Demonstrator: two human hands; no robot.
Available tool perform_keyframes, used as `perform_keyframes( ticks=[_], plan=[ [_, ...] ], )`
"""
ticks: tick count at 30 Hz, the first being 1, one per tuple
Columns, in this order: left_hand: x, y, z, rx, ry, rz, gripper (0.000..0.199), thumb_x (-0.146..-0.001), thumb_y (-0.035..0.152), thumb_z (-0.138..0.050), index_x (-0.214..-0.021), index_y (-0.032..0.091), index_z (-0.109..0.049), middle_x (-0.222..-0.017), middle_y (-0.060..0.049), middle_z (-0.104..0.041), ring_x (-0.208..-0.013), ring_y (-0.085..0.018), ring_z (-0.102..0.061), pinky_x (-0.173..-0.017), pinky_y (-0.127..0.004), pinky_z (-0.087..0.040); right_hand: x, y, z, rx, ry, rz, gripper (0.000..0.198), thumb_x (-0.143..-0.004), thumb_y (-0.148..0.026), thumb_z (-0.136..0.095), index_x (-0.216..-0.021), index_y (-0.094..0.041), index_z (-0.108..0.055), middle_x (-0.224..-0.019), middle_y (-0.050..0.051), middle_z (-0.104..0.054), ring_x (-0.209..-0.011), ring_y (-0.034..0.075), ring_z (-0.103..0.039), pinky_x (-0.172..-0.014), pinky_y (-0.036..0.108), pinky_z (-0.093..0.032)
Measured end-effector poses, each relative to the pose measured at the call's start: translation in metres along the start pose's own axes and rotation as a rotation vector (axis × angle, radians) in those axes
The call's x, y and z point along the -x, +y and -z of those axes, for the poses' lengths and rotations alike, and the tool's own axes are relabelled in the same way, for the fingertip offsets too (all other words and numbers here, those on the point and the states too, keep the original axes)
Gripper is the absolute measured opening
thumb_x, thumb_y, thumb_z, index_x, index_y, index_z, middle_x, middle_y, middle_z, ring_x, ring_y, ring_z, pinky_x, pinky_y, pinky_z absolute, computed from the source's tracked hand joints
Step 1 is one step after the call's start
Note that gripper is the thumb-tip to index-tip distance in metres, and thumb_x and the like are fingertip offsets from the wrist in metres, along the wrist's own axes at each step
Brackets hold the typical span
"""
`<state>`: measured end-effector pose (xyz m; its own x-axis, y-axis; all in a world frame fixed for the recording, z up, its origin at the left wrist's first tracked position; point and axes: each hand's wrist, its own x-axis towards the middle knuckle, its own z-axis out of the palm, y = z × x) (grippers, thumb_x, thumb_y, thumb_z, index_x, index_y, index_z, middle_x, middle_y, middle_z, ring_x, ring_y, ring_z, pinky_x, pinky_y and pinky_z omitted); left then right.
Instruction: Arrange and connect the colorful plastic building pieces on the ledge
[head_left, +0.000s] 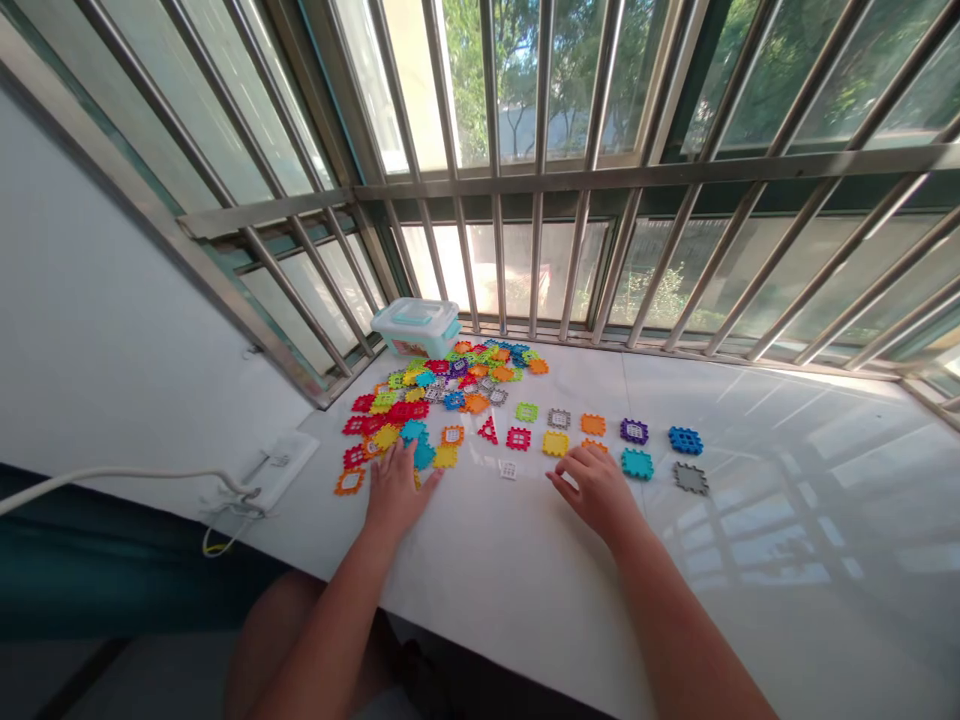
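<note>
My left hand (396, 490) lies over the near edge of a loose pile of plastic interlocking tiles, its fingers and thumb spread. Its fingertips touch the turquoise tiles (424, 455), and a yellow tile (445, 457) lies just beyond the thumb. Over the sorted tiles on the right, my right hand (596, 488) hovers or rests with loosely bent fingers apart, partly covering an orange tile (595, 444). A yellow tile (556, 443) and a turquoise tile (637, 463) lie on either side of it. Nothing shows in its fingers.
More tiles lie in short columns: green (526, 412), red (518, 438), purple (634, 430), blue (685, 440) and grey (691, 478). A lidded plastic box (417, 322) stands behind the pile. Metal bars (537, 260) line the window. A cable (120, 477) runs to a power strip (281, 468).
</note>
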<state>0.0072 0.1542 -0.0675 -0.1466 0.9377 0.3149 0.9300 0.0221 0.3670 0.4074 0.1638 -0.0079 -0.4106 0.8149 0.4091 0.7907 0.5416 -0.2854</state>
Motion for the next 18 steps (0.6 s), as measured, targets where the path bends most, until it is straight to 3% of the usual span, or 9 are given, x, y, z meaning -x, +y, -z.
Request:
perform_keyframes(
  ticks=[4,8,12,18],
  plan=[
    [0.003,-0.001,0.003,-0.050,0.084,0.004,0.079,-0.098,0.061,-0.060,-0.161,0.016,-0.044,-0.172,-0.026,-0.035,-0.161,-0.045,-0.029,-0.127,-0.070,-0.025,0.001,0.003,-0.002,-0.009,0.044,0.035,0.022,-0.107,-0.035,-0.062,-0.092,-0.022,-0.070,-0.097,0.007,-0.070,-0.095,0.023,-0.061,-0.091,0.036,-0.041],
    [0.018,-0.011,0.019,-0.094,0.196,-0.090,0.060,-0.099,0.056,-0.062,-0.146,0.019,-0.059,-0.163,-0.022,-0.049,-0.156,-0.043,-0.040,-0.126,-0.067,-0.032,0.001,0.006,-0.004,-0.033,0.079,0.044,0.021,-0.107,-0.035,-0.064,-0.090,-0.022,-0.069,-0.095,0.007,-0.070,-0.094,0.024,-0.060,-0.089,0.037,-0.041],
    [0.038,-0.031,0.036,-0.041,0.122,-0.232,0.038,-0.101,0.050,-0.063,-0.128,0.025,-0.070,-0.143,-0.015,-0.066,-0.136,-0.036,-0.060,-0.119,-0.056,-0.048,0.001,0.005,-0.006,-0.048,0.080,0.053,0.020,-0.106,-0.034,-0.064,-0.091,-0.023,-0.069,-0.095,0.007,-0.069,-0.093,0.024,-0.060,-0.089,0.037,-0.042],
    [0.049,-0.052,0.044,-0.018,0.071,-0.273,0.040,-0.101,0.050,-0.064,-0.133,0.029,-0.072,-0.144,-0.012,-0.066,-0.133,-0.034,-0.063,-0.116,-0.054,-0.051,0.001,0.006,-0.008,-0.061,0.090,0.066,0.023,-0.108,-0.036,-0.061,-0.091,-0.023,-0.069,-0.094,0.007,-0.069,-0.092,0.024,-0.060,-0.089,0.038,-0.042]
  ],
)
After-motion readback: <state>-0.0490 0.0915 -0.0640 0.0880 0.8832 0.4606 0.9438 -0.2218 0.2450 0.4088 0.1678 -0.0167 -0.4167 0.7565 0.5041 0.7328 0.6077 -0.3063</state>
